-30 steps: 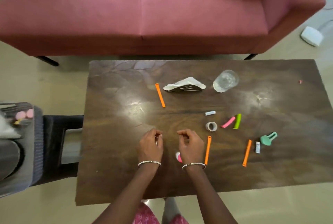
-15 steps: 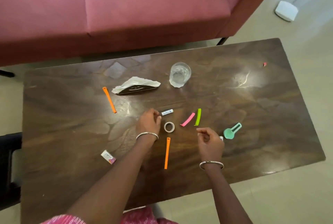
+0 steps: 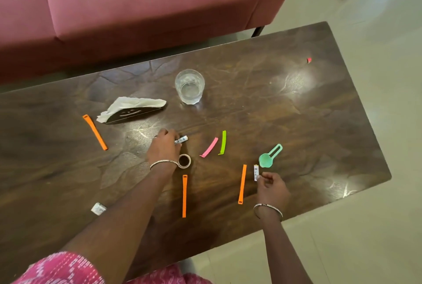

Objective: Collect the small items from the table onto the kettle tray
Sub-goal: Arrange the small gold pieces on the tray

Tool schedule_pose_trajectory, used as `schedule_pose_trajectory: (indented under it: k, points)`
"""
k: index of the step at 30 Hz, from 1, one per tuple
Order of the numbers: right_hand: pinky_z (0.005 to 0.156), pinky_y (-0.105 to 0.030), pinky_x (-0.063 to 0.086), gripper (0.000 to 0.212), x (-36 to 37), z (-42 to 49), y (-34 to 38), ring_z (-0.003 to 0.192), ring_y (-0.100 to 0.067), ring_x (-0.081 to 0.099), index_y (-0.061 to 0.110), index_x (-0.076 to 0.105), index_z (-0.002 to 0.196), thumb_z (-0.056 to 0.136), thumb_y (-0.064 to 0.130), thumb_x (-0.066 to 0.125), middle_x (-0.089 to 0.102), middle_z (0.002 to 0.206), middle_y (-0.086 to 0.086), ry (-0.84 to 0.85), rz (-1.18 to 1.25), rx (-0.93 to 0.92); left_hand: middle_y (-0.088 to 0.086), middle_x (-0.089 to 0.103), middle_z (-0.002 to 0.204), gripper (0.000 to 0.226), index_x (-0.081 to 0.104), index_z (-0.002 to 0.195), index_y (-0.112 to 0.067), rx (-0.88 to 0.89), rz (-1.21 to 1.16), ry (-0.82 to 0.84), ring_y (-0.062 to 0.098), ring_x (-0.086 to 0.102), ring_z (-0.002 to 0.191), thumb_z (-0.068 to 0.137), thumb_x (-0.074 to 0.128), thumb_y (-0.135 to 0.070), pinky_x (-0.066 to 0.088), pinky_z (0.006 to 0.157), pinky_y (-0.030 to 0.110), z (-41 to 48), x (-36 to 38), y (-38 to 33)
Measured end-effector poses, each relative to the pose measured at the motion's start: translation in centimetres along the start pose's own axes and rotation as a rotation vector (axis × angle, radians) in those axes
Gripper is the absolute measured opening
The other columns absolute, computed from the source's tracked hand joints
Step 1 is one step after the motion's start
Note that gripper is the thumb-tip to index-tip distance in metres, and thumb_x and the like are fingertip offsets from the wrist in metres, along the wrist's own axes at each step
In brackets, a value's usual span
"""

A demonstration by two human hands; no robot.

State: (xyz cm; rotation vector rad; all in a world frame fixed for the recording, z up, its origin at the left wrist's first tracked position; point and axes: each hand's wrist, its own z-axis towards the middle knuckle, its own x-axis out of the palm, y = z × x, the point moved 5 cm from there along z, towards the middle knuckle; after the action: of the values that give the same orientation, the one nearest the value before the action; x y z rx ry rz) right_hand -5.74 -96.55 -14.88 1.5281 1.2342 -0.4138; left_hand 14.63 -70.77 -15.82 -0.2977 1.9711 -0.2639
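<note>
Two small tubes pinched on the worktop

One white tube is pinched by the left hand beside the tape roll; another tube is pinched by the right hand near the green scoop. Coloured clips lie scattered around; no kettle tray is seen.

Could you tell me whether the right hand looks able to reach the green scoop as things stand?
Probably yes. The right hand is pinching a small white tube right beside the green scoop, with only bare table between them. It may need to free its fingers first.
</note>
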Motion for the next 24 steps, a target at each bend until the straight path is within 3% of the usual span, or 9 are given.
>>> schedule_pose_trajectory:
  k: [6, 9, 13, 15, 20, 24]
  points:
    - [0.066, -0.031, 0.051, 0.014, 1.8, 0.6, 0.3, 0.079, -0.021, 0.065, 0.017, 0.069, 0.089, 0.080, 0.025, 0.077, 0.068, 0.086, 0.000, 0.040, -0.167, -0.036, 0.001, 0.066, 0.089, 0.008, 0.062, 0.091, -0.022, -0.001, -0.094, -0.072, 0.027, 0.062, 0.081, 0.083, 0.065, -0.023, 0.042, 0.060, 0.030, -0.5, -0.6, 0.7]
    - [0.067, -0.032, 0.050, 0.011, 2.0, 0.6, 0.3, 0.077, -0.024, 0.066, 0.015, 0.067, 0.085, 0.080, 0.022, 0.075, 0.069, 0.084, -0.004, 0.032, -0.161, -0.009, -0.003, 0.070, 0.079, 0.011, 0.061, 0.090, -0.026, -0.030, -0.169, -0.092, 0.021, 0.065, 0.072, 0.081, 0.068, -0.025, 0.050, 0.059, 0.032, -1.8, -1.5, 1.8]
    - [0.068, -0.033, 0.051, 0.009, 1.7, -0.6, 0.3, 0.075, -0.024, 0.066, 0.014, 0.067, 0.083, 0.078, 0.020, 0.073, 0.069, 0.079, -0.003, 0.019, -0.116, 0.021, -0.008, 0.068, 0.078, 0.010, 0.067, 0.088, -0.024, -0.021, -0.305, -0.123, 0.012, 0.064, 0.070, 0.079, 0.072, -0.023, 0.044, 0.061, 0.025, -3.8, -2.8, 3.3]
    - [0.067, -0.031, 0.050, 0.009, 1.3, -1.7, 0.8, 0.073, -0.022, 0.066, 0.015, 0.066, 0.081, 0.077, 0.020, 0.073, 0.069, 0.077, -0.001, 0.005, -0.076, 0.018, -0.008, 0.069, 0.077, 0.011, 0.070, 0.086, -0.023, -0.024, -0.375, -0.145, 0.012, 0.064, 0.070, 0.077, 0.075, -0.020, 0.049, 0.064, 0.028, -5.0, -3.6, 3.9]
    - [0.067, -0.033, 0.055, 0.010, 1.5, -5.8, 3.2, 0.067, -0.012, 0.065, 0.019, 0.065, 0.082, 0.077, 0.020, 0.074, 0.068, 0.075, 0.003, 0.039, 0.054, -0.092, -0.008, 0.065, 0.073, 0.018, 0.073, 0.083, -0.024, -0.038, -0.539, -0.179, 0.007, 0.061, 0.061, 0.070, 0.080, -0.014, 0.055, 0.063, 0.034, -7.7, -5.4, 5.9]
    - [0.062, -0.025, 0.051, 0.013, 2.9, -10.2, 6.1, 0.063, -0.006, 0.060, 0.024, 0.063, 0.084, 0.080, 0.019, 0.074, 0.063, 0.072, 0.010, 0.082, 0.106, -0.221, -0.006, 0.062, 0.071, 0.018, 0.073, 0.085, -0.026, -0.070, -0.648, -0.165, 0.006, 0.060, 0.062, 0.072, 0.080, -0.016, 0.054, 0.064, 0.032, -9.5, -6.3, 8.4]
